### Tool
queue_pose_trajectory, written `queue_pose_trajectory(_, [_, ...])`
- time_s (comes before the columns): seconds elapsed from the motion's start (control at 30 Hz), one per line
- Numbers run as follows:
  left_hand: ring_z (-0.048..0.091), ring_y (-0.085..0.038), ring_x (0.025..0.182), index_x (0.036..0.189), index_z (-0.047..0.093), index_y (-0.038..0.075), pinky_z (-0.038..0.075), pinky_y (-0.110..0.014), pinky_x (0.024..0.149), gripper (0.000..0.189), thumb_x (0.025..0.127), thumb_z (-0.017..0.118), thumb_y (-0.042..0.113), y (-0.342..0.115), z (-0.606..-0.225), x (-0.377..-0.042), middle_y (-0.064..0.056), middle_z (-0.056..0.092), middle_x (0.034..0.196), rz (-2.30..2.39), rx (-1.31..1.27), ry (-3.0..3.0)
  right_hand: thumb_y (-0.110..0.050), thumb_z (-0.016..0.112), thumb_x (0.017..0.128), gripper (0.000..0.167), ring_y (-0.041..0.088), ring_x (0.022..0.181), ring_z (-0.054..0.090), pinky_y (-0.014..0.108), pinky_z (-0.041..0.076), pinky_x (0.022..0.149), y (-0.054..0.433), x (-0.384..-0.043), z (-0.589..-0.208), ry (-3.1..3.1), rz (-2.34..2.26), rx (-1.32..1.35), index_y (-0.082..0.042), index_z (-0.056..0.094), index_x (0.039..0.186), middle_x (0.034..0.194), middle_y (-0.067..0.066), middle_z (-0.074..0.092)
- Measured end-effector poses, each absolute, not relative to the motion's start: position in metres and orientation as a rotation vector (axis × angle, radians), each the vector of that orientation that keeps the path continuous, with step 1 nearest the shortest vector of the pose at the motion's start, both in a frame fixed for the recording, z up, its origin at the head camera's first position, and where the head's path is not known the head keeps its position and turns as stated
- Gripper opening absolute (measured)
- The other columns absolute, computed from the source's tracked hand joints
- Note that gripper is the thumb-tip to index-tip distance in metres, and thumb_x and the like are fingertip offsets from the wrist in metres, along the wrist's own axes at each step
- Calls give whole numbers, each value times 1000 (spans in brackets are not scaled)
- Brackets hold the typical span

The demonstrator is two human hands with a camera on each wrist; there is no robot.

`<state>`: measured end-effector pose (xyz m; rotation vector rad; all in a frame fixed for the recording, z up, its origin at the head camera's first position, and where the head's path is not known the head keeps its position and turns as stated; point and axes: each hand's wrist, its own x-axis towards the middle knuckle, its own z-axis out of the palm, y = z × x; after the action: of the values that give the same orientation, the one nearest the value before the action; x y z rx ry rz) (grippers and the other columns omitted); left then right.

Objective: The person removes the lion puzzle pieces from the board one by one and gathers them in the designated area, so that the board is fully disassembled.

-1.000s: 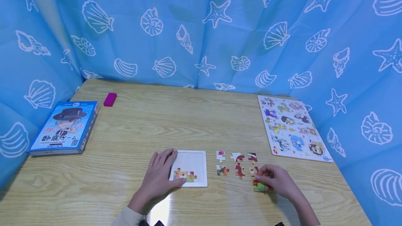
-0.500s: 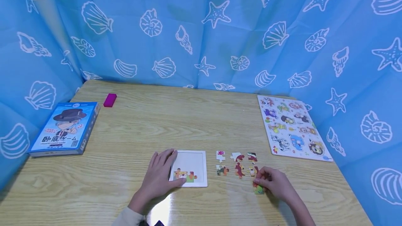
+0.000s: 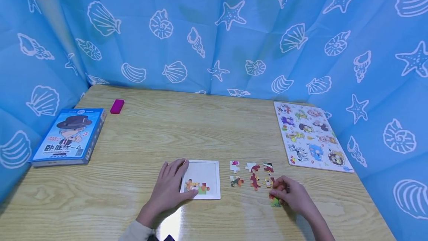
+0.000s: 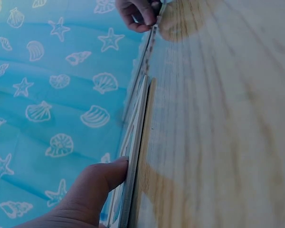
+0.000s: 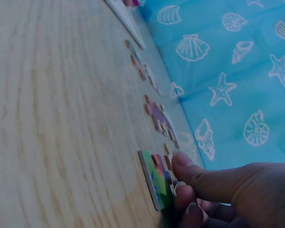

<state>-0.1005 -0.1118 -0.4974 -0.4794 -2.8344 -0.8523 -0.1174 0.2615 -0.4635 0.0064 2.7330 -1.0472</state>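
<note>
A white puzzle tray (image 3: 204, 170) lies on the table with a few joined pieces (image 3: 193, 186) at its front left. My left hand (image 3: 171, 183) rests along the tray's left side, thumb over the front rim. In the left wrist view that thumb (image 4: 97, 183) presses on the tray's edge. Further right, the curled thumb and fingers of my right hand (image 3: 293, 194) pinch at a green and red puzzle piece (image 3: 275, 202). It lies low on the table just in front of a yellow and brown piece (image 3: 269, 182); fingertips partly hide both.
Several loose puzzle pieces (image 3: 255, 182) lie in two rows between tray and right hand. An animal puzzle board (image 3: 309, 151) lies back right. A blue game box (image 3: 68, 137) and a magenta block (image 3: 117, 106) stand at left. A blue curtain (image 3: 214, 36) closes off the back.
The green and red piece has shifted and turned slightly under my right fingers, which moved a little left along it. My left hand and the tray have stayed put.
</note>
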Motion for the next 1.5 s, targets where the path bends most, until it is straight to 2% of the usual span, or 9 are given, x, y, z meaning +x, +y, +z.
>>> queue_pose_trajectory(0.23, [31, -33, 130, 141, 41, -1, 6, -50, 112, 87, 75, 70, 48, -111, -496, -101, -16, 39, 141, -858, -484, -2835, -15, 72, 84, 18, 15, 61, 53, 23, 44, 49, 264, -119, -458, 2728, -1062, 64, -4, 60, 91, 71, 1, 56])
queue_pose_trajectory(0.47, [31, -33, 131, 140, 41, -2, 6, -50, 112, 86, 76, 70, 48, -112, -496, -100, -17, 38, 142, -864, -489, -2832, -18, 70, 87, 17, 14, 63, 49, 23, 41, 51, 246, -130, -442, 2847, -1048, -98, -4, 60, 89, 72, 0, 55])
queue_pose_trajectory(0.7, [32, -33, 130, 140, 41, -2, 7, -50, 112, 87, 76, 70, 50, -111, -498, -99, -17, 39, 141, -866, -485, -2823, -14, 70, 86, 13, 12, 60, 49, 23, 42, 50, 202, -142, -435, 2821, -1127, -308, -6, 61, 89, 71, -2, 54])
queue_pose_trajectory(0.97, [33, -34, 130, 139, 41, -4, 7, -50, 112, 91, 75, 69, 55, -113, -499, -100, -18, 40, 140, -849, -481, -2816, -9, 73, 83, 12, 6, 60, 47, 21, 41, 51, 143, -147, -450, 2708, -1107, -656, -6, 61, 85, 70, -5, 53])
queue_pose_trajectory(1.13, [32, -32, 131, 140, 41, -3, 7, -50, 112, 89, 78, 66, 57, -113, -499, -100, -17, 39, 141, -848, -485, -2823, -10, 74, 82, 14, 6, 61, 47, 21, 41, 53, 114, -144, -453, 2583, -1075, -780, -3, 63, 87, 71, -5, 53])
queue_pose_trajectory(1.23, [31, -32, 132, 140, 40, -3, 5, -50, 112, 82, 85, 61, 54, -113, -498, -99, -17, 38, 142, -875, -497, -2825, -13, 75, 81, 17, 5, 61, 47, 22, 41, 53, 103, -143, -455, 2542, -1026, -815, -3, 64, 89, 72, -5, 52])
queue_pose_trajectory(1.33, [30, -35, 132, 140, 40, -4, 5, -53, 112, 69, 92, 57, 42, -114, -496, -99, -18, 38, 142, -922, -511, -2804, -14, 77, 79, 18, 4, 59, 45, 21, 40, 53, 97, -143, -457, 2543, -978, -812, -5, 64, 87, 72, -5, 51])
queue_pose_trajectory(1.5, [31, -37, 131, 138, 42, -5, 7, -55, 111, 60, 91, 59, 28, -115, -496, -99, -20, 38, 141, -915, -516, -2783, -15, 78, 79, 17, 5, 61, 44, 22, 39, 54, 94, -142, -457, 2569, -947, -824, -7, 63, 82, 73, -4, 51])
